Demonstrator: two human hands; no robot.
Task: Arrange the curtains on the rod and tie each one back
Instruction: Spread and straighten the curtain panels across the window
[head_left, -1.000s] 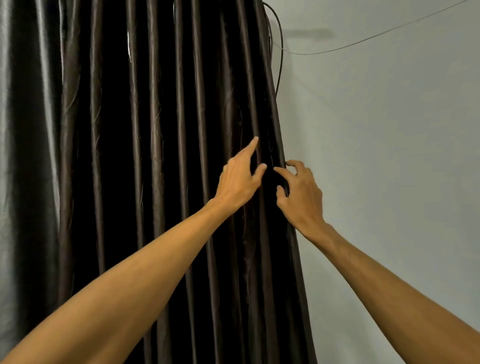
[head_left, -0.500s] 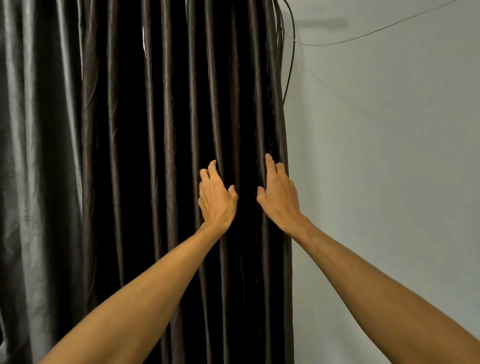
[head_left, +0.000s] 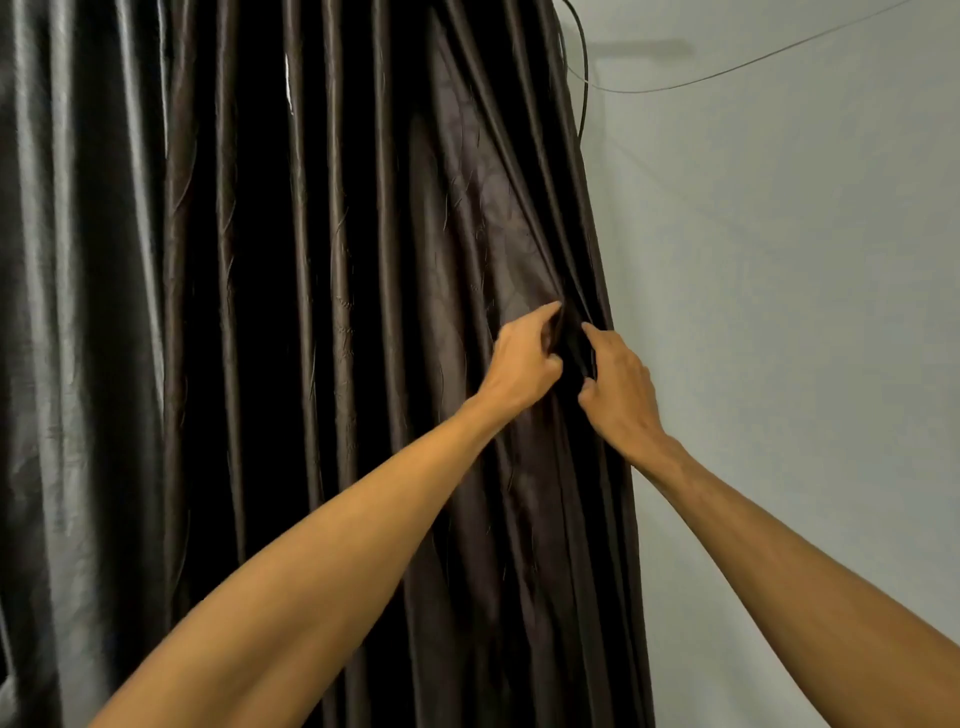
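Note:
A dark brown, glossy curtain (head_left: 332, 312) hangs in long vertical pleats over the left two thirds of the view. My left hand (head_left: 522, 361) grips a fold near the curtain's right edge, fingers curled into the cloth. Just right of it, my right hand (head_left: 618, 387) pinches the outermost pleats, and the cloth is bunched between both hands. Above the hands the fabric is pulled slantwise toward them. The rod is out of view above.
A pale grey wall (head_left: 779, 312) fills the right side. A thin dark cable (head_left: 582, 78) hangs down along the curtain's top right edge, and a wire (head_left: 727, 70) runs across the wall to the upper right. A lighter grey curtain panel (head_left: 62, 312) hangs at the far left.
Both hands went from flat against the pleats to gripping them, and shifted right. The curtain's right pleats are now gathered between them and pulled slantwise.

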